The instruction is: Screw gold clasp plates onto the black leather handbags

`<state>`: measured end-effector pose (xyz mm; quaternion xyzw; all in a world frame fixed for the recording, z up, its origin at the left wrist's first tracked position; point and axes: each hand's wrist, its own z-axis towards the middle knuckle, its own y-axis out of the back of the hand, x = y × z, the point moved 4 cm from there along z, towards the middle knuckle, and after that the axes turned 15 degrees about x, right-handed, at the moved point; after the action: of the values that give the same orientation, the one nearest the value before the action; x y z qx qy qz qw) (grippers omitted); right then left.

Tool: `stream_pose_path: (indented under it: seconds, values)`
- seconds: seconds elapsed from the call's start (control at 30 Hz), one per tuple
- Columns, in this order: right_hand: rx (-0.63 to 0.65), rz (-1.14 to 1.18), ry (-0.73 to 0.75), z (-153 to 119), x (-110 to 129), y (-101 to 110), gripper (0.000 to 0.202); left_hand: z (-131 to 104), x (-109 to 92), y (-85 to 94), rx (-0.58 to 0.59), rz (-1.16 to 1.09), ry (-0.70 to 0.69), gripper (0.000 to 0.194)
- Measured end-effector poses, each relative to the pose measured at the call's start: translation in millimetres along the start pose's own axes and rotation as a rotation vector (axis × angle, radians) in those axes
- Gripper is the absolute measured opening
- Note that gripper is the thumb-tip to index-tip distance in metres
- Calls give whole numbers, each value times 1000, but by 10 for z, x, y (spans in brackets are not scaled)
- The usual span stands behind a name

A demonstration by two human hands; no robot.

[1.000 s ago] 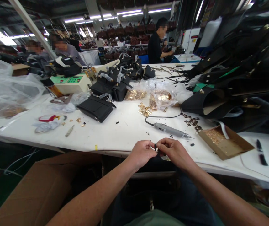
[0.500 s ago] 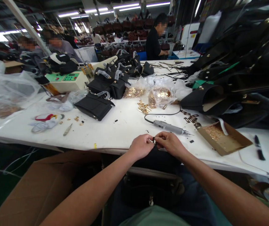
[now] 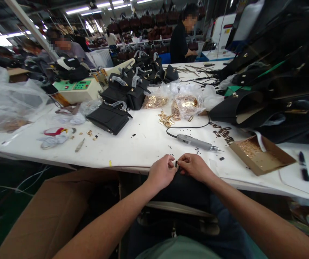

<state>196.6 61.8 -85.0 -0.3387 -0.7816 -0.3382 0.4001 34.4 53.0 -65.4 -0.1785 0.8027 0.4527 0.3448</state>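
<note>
A black bag [image 3: 187, 190] lies on my lap, its mouth and pale lining toward me. Above its far end, at the table's front edge, my left hand [image 3: 162, 171] and my right hand [image 3: 193, 166] meet at a small black strap piece [image 3: 176, 164]. The fingers of both hands are pinched round this piece from either side. Just beyond my hands, a grey electric screwdriver [image 3: 196, 142] rests on the white table [image 3: 133, 151], its tip pointing right.
An open cardboard box [image 3: 262, 154] of small gold parts sits right. Bags of gold hardware [image 3: 187, 106] and black handbags [image 3: 110, 118] stand farther back. More black bags pile up at right. A person [image 3: 181, 39] stands behind the table. A large carton [image 3: 46, 212] is at lower left.
The camera view has shifted slightly. My left fingers have opened a little round the black strap piece, and the bag on my lap shows a wider mouth.
</note>
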Motion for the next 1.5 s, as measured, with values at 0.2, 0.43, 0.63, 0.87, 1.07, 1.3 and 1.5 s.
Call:
stream_pose_path:
  seconds: [0.2, 0.43, 0.63, 0.87, 1.07, 1.3, 1.5]
  values:
    - [-17, -11, -33, 13, 20, 6, 10, -295, -143, -68, -107, 522, -346, 12]
    - [-31, -202, -94, 64, 76, 21, 14, -339, -89, -151, 23, 714, -379, 29]
    - [-118, -537, -50, 93, 119, 120, 13, -323, -38, -187, -33, 657, -375, 32]
    - [-109, -525, -27, 40, 110, 104, 14, -378, -82, -257, -98, 687, -355, 29]
    - [-139, -643, -36, 0, 152, 49, 18, -383, -170, -324, -18, 846, -317, 37]
    - [-98, -672, -3, -10, 139, 77, 22, -366, -212, -264, 10, 850, -320, 35]
    - [-50, -558, 52, 32, 122, 127, 28, -375, -193, -271, -12, 812, -319, 32]
